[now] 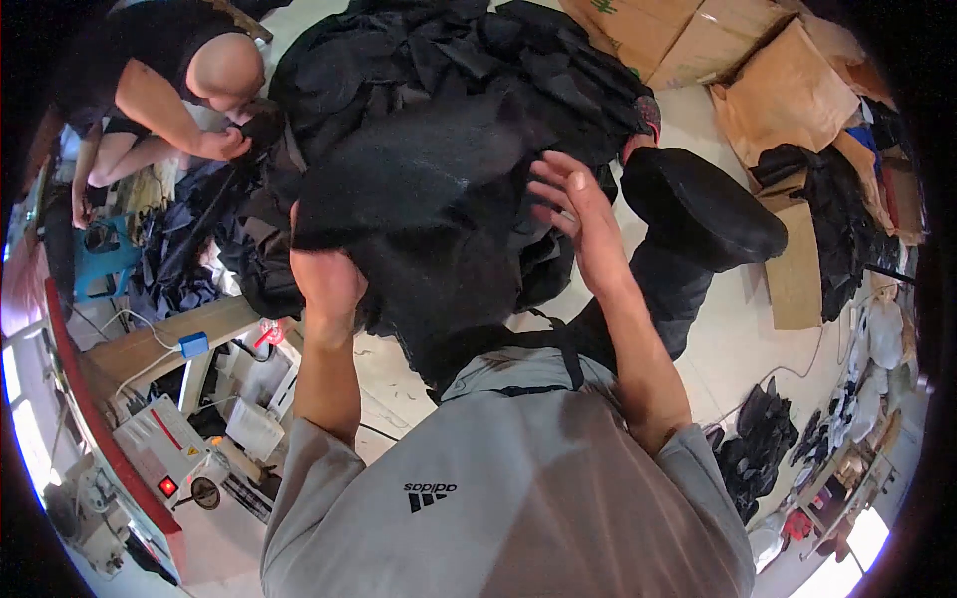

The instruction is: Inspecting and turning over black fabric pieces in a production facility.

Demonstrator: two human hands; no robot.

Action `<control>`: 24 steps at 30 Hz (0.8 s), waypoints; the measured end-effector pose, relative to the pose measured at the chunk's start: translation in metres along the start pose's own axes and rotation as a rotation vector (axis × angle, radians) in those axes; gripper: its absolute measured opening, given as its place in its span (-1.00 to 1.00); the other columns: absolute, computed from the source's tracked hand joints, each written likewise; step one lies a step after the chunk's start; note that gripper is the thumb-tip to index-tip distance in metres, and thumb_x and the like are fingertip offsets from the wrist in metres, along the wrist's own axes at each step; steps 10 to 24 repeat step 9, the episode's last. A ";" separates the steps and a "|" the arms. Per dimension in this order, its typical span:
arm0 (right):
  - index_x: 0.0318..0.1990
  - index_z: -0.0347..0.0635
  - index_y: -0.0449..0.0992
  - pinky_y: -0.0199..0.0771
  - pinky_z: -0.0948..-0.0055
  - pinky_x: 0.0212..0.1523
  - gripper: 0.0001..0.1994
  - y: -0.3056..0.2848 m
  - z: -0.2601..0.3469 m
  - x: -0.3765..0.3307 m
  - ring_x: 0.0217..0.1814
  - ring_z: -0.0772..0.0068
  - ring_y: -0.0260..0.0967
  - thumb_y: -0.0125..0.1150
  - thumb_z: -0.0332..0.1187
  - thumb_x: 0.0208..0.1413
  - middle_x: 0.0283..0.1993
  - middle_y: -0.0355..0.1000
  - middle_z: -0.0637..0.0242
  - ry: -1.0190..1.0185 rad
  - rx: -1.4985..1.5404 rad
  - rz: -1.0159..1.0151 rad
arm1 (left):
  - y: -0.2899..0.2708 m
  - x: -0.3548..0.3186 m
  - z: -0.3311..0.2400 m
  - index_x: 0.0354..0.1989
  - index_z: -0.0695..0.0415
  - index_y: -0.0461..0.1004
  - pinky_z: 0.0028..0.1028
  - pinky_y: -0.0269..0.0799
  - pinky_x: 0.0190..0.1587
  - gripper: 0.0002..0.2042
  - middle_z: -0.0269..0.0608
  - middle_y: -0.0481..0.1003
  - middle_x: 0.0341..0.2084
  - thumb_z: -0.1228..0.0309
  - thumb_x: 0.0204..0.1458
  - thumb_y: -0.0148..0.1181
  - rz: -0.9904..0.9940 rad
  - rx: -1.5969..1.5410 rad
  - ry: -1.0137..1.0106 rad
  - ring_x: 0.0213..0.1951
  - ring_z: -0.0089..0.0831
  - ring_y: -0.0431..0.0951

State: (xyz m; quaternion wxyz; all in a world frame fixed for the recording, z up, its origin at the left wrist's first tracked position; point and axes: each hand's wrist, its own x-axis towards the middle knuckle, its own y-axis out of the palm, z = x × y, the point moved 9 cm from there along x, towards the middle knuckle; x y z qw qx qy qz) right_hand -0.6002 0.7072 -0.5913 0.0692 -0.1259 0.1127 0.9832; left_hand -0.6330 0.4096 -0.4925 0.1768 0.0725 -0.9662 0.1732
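I hold a piece of black cloth (429, 199) up in front of my chest. My left hand (327, 279) is closed on its lower left edge. My right hand (573, 204) touches its right edge with the fingers spread, palm toward the cloth. The cloth hangs down to my grey shirt. Behind it lies a big heap of black garments (469, 60).
Another person (189, 85) bends over dark cloth at the upper left. A sewing machine and wooden table (159, 344) stand at the lower left. A black stool seat (703, 204) is to my right. Cardboard boxes (718, 45) and cloth piles fill the right side.
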 end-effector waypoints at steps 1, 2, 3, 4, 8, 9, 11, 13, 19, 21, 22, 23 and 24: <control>0.33 -0.24 0.26 0.32 0.23 0.27 -0.38 0.005 -0.001 0.003 0.18 0.33 0.43 -0.08 0.09 0.38 0.22 0.42 0.15 0.001 0.006 0.011 | 0.015 -0.011 0.042 0.15 0.29 0.43 -0.31 0.37 0.21 -0.62 -0.06 0.51 0.08 0.37 0.26 -0.11 -0.085 -0.817 -0.488 0.09 -0.22 0.51; 0.34 -0.23 0.26 0.35 0.25 0.24 -0.36 0.034 -0.012 0.001 0.19 0.32 0.42 -0.06 0.12 0.36 0.26 0.38 0.14 0.147 0.250 0.265 | 0.021 -0.011 0.057 0.13 0.25 0.46 -0.36 0.39 0.20 -0.62 -0.10 0.51 0.09 0.30 0.26 -0.08 -0.062 -0.833 -0.691 0.08 -0.23 0.52; 0.35 -0.22 0.26 0.38 0.27 0.21 -0.34 0.058 -0.021 -0.009 0.20 0.32 0.41 -0.05 0.15 0.34 0.29 0.35 0.14 0.329 0.471 0.475 | 0.016 -0.010 0.065 0.13 0.25 0.46 -0.36 0.39 0.20 -0.62 -0.10 0.51 0.09 0.30 0.26 -0.08 -0.110 -0.778 -0.751 0.08 -0.23 0.52; 0.24 -0.22 0.33 0.44 0.32 0.09 -0.48 0.057 -0.018 -0.013 0.08 0.33 0.42 0.15 -0.05 0.30 0.17 0.40 0.18 0.247 0.418 0.414 | 0.040 -0.004 0.047 0.12 0.25 0.46 -0.38 0.40 0.20 -0.62 -0.12 0.52 0.09 0.29 0.26 -0.08 0.160 -1.146 -0.725 0.07 -0.26 0.53; 0.10 -0.26 0.39 0.45 0.32 0.09 -0.45 0.037 0.031 -0.027 0.03 0.18 0.43 0.49 -0.42 -0.07 0.02 0.42 0.15 -0.517 -0.627 -0.283 | 0.047 -0.001 0.031 0.19 0.26 0.41 -0.35 0.34 0.26 -0.54 -0.10 0.51 0.12 0.18 0.28 -0.02 0.243 -1.188 -0.664 0.12 -0.24 0.51; 0.14 -0.21 0.37 0.41 0.28 0.15 -0.49 0.051 0.045 -0.044 0.06 0.11 0.42 0.41 -0.35 0.05 0.16 0.35 0.17 -0.741 -0.733 -0.189 | 0.031 -0.002 0.039 0.24 0.26 0.38 -0.34 0.29 0.31 -0.49 -0.09 0.49 0.15 0.12 0.28 0.01 -0.007 -0.804 -0.591 0.17 -0.22 0.48; 0.14 -0.21 0.37 0.41 0.28 0.15 -0.49 0.051 0.045 -0.044 0.06 0.11 0.42 0.41 -0.35 0.05 0.16 0.35 0.17 -0.741 -0.733 -0.189 | 0.031 -0.002 0.039 0.24 0.26 0.38 -0.34 0.29 0.31 -0.49 -0.09 0.49 0.15 0.12 0.28 0.01 -0.007 -0.804 -0.591 0.17 -0.22 0.48; 0.14 -0.21 0.37 0.41 0.28 0.15 -0.49 0.051 0.045 -0.044 0.06 0.11 0.42 0.41 -0.35 0.05 0.16 0.35 0.17 -0.741 -0.733 -0.189 | 0.031 -0.002 0.039 0.24 0.26 0.38 -0.34 0.29 0.31 -0.49 -0.09 0.49 0.15 0.12 0.28 0.01 -0.007 -0.804 -0.591 0.17 -0.22 0.48; 0.14 -0.21 0.37 0.41 0.28 0.15 -0.49 0.051 0.045 -0.044 0.06 0.11 0.42 0.41 -0.35 0.05 0.16 0.35 0.17 -0.741 -0.733 -0.189 | 0.031 -0.002 0.039 0.24 0.26 0.38 -0.34 0.29 0.31 -0.49 -0.09 0.49 0.15 0.12 0.28 0.01 -0.007 -0.804 -0.591 0.17 -0.22 0.48; 0.14 -0.21 0.37 0.41 0.28 0.15 -0.49 0.051 0.045 -0.044 0.06 0.11 0.42 0.41 -0.35 0.05 0.16 0.35 0.17 -0.741 -0.733 -0.189 | 0.031 -0.002 0.039 0.24 0.26 0.38 -0.34 0.29 0.31 -0.49 -0.09 0.49 0.15 0.12 0.28 0.01 -0.007 -0.804 -0.591 0.17 -0.22 0.48; 0.14 -0.21 0.37 0.41 0.28 0.15 -0.49 0.051 0.045 -0.044 0.06 0.11 0.42 0.41 -0.35 0.05 0.16 0.35 0.17 -0.741 -0.733 -0.189 | 0.031 -0.002 0.039 0.24 0.26 0.38 -0.34 0.29 0.31 -0.49 -0.09 0.49 0.15 0.12 0.28 0.01 -0.007 -0.804 -0.591 0.17 -0.22 0.48; 0.14 -0.21 0.37 0.41 0.28 0.15 -0.49 0.051 0.045 -0.044 0.06 0.11 0.42 0.41 -0.35 0.05 0.16 0.35 0.17 -0.741 -0.733 -0.189 | 0.031 -0.002 0.039 0.24 0.26 0.38 -0.34 0.29 0.31 -0.49 -0.09 0.49 0.15 0.12 0.28 0.01 -0.007 -0.804 -0.591 0.17 -0.22 0.48; 0.14 -0.21 0.37 0.41 0.28 0.15 -0.49 0.051 0.045 -0.044 0.06 0.11 0.42 0.41 -0.35 0.05 0.16 0.35 0.17 -0.741 -0.733 -0.189 | 0.031 -0.002 0.039 0.24 0.26 0.38 -0.34 0.29 0.31 -0.49 -0.09 0.49 0.15 0.12 0.28 0.01 -0.007 -0.804 -0.591 0.17 -0.22 0.48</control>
